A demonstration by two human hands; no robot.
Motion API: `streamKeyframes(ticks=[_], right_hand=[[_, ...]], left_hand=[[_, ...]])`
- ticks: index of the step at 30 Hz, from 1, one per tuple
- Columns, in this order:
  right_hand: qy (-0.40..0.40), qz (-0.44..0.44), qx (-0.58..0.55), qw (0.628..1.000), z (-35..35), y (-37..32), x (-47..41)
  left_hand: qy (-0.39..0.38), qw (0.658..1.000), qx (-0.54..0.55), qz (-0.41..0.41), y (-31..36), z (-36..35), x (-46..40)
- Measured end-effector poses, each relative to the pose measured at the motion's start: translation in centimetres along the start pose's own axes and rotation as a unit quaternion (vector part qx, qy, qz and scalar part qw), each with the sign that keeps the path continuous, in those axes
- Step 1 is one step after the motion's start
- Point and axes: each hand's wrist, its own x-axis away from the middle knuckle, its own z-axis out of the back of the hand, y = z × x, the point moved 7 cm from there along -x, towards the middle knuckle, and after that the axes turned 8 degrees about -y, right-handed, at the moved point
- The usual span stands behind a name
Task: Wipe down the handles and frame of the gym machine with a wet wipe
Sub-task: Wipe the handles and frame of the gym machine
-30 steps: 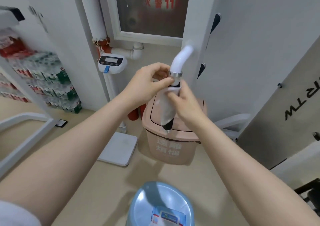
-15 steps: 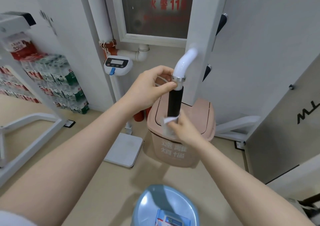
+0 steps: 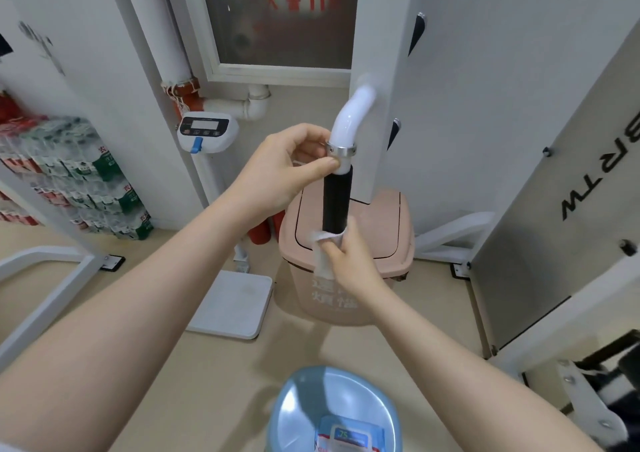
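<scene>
Head view: black handle (image 3: 335,202) hangs vertical; my right hand (image 3: 341,254) pinches wet wipe (image 3: 322,255) round its bottom, left hand (image 3: 284,164) pinching the top collar

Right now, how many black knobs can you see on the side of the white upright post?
2: upper black knob near the top of the white post, lower black knob level with the handle's bend. Others may be hidden.

The right hand (image 3: 349,254) and wet wipe (image 3: 321,257) hide the black grip's (image 3: 336,202) lower end; the wipes pack (image 3: 349,439), perhaps half shown, runs off the bottom edge.
</scene>
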Motion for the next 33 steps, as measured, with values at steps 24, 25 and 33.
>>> streamKeyframes(ticks=[24,25,33], right_hand=[[0.206,0.062,0.070,0.974,1.8,-5.7,1.0],[0.200,0.032,0.065,0.977,1.2,-3.9,1.2],[0.105,-0.095,0.164,0.976,0.6,-1.1,0.9]], left_hand=[[0.000,0.999,0.035,-0.034,-0.5,-0.3,-0.4],[0.006,0.999,0.029,-0.036,-0.5,-0.5,-0.2],[-0.130,0.981,-0.138,0.047,-3.7,-3.3,2.1]])
